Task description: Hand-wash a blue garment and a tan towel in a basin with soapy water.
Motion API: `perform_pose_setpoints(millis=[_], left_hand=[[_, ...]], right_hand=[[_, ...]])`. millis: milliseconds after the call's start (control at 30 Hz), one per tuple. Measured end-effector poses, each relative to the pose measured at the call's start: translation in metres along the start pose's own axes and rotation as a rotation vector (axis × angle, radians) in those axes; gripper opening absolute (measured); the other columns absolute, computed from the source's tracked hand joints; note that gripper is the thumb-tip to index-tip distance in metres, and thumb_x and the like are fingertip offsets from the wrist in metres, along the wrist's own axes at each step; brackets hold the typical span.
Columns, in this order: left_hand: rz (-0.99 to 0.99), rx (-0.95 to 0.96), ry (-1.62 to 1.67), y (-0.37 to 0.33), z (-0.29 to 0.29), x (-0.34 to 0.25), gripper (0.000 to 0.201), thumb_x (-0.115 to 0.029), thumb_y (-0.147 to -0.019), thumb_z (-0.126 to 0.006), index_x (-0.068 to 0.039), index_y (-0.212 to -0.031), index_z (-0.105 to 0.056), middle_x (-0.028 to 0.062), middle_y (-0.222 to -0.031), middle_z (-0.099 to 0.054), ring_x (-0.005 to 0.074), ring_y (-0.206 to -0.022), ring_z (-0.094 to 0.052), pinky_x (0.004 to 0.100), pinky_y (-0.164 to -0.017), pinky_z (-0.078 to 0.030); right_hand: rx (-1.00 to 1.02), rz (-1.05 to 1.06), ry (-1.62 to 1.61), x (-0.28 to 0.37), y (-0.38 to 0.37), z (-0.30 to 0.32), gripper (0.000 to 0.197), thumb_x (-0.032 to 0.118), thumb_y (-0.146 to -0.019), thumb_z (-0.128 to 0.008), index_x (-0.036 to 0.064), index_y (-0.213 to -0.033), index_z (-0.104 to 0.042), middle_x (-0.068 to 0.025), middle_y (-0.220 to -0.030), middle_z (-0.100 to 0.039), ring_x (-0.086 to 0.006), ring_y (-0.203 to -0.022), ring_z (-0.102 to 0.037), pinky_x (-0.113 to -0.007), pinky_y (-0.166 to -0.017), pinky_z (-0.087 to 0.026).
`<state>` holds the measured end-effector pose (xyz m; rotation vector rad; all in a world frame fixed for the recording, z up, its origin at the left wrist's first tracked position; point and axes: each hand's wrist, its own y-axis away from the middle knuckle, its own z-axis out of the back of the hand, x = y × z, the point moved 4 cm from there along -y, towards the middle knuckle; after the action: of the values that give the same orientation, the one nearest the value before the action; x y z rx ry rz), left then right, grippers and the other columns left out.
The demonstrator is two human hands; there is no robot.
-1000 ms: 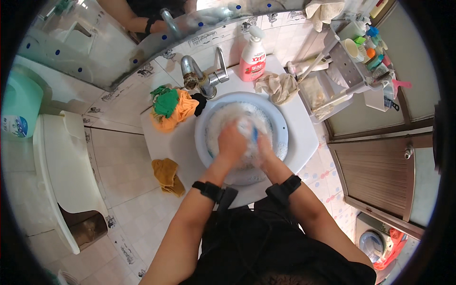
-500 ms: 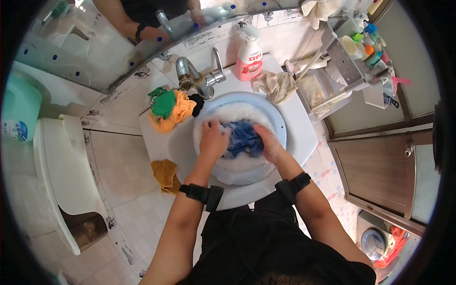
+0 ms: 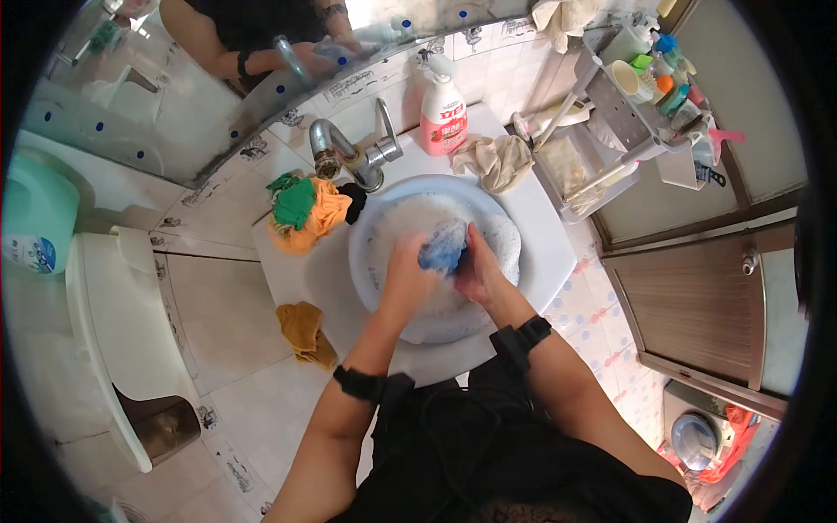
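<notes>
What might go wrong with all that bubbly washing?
The blue cloth between the left grip and the right grip is near lots of suds, so it might get slippery and drop.

Hard scrubbing might splash foam over the rim of the light-blue basin.

The brown cloth lies at the edge of the sink, so a bump could knock it off.

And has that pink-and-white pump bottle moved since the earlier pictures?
No: the pump bottle stands in the same spot, to the right of the faucet; the whole view shifted slightly.
</notes>
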<state>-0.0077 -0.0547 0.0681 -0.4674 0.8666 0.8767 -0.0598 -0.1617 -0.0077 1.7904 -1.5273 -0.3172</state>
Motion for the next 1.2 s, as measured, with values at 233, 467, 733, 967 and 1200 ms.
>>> perform_pose_setpoints(millis=[233,467,733,967,1200], left_hand=[[-0.301,-0.088,-0.229,0.025,-0.010,-0.032,0.052,-0.016,-0.066,-0.059,-0.002,-0.114,-0.047,0.0231,-0.113,-0.048,0.0392,-0.104,-0.047,0.0409,-0.087,-0.039],[0.244,-0.195,0.200,0.000,-0.019,0.047,0.042,-0.022,-0.072,-0.055,0.005,-0.105,-0.051,0.0276,-0.095,-0.056,0.0423,-0.092,-0.052,0.0433,-0.084,-0.041],[0.285,-0.084,-0.268,-0.016,0.001,0.066,0.044,-0.018,-0.076,-0.055,0.000,-0.115,-0.046,0.0271,-0.118,-0.044,0.0402,-0.100,-0.049,0.0429,-0.084,-0.041],[0.231,0.316,-0.538,-0.014,-0.040,0.084,0.048,-0.016,-0.071,-0.062,-0.008,-0.117,-0.049,0.0251,-0.122,-0.041,0.0394,-0.108,-0.046,0.0419,-0.090,-0.040],[-0.164,0.153,-0.067,0.003,-0.019,-0.023,0.037,-0.012,-0.066,-0.062,-0.005,-0.102,-0.057,0.0240,-0.114,-0.047,0.0370,-0.109,-0.044,0.0412,-0.092,-0.037]], right_hand=[[0.084,0.046,-0.031,-0.017,-0.002,-0.016,0.042,0.043,-0.084,-0.049,0.0065,-0.105,-0.050,-0.0091,-0.098,-0.056,-0.0225,-0.083,-0.056,-0.033,-0.072,-0.048],[-0.098,0.208,0.153,-0.028,0.001,-0.024,0.044,0.041,-0.085,-0.045,0.0076,-0.114,-0.046,-0.0109,-0.110,-0.049,-0.0233,-0.109,-0.042,-0.041,-0.088,-0.038],[0.126,0.090,0.122,-0.018,-0.005,0.011,0.044,0.041,-0.085,-0.050,0.0168,-0.121,-0.041,-0.0050,-0.123,-0.040,-0.0225,-0.112,-0.040,-0.044,-0.091,-0.035],[0.022,0.098,0.205,-0.013,-0.007,0.025,0.059,0.044,-0.084,-0.051,0.0089,-0.128,-0.033,-0.0087,-0.131,-0.035,-0.0256,-0.119,-0.035,-0.047,-0.095,-0.032],[0.211,-0.251,-0.236,-0.009,-0.035,0.027,0.046,0.040,-0.087,-0.046,0.0074,-0.119,-0.047,-0.0122,-0.115,-0.052,-0.0272,-0.107,-0.048,-0.043,-0.094,-0.035]])
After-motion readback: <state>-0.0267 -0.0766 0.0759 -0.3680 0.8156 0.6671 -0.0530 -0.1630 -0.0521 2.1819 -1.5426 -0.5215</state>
